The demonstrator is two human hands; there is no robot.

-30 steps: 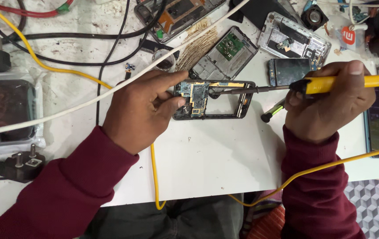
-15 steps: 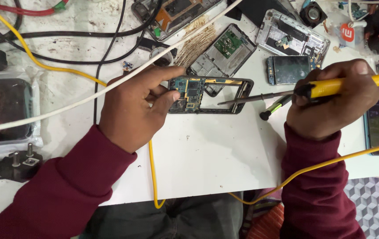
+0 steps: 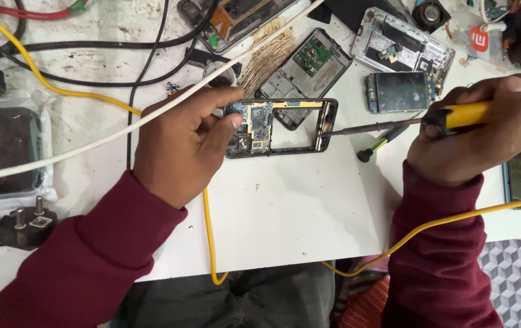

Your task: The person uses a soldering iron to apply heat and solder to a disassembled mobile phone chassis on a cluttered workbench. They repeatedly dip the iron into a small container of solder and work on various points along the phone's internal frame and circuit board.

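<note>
I have only 1 view, from the camera on the person's head. It looks steeply down onto the white table (image 3: 285, 212), close in. The left hand (image 3: 181, 146) and right hand (image 3: 479, 136) come up from the bottom edge, sleeves cut off there. The far table edge lies beyond the top of the frame.

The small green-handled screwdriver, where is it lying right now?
In the head view, the small green-handled screwdriver lies on the white table, right of centre, between the open black phone frame and the right hand, under the yellow-handled soldering iron.
</note>
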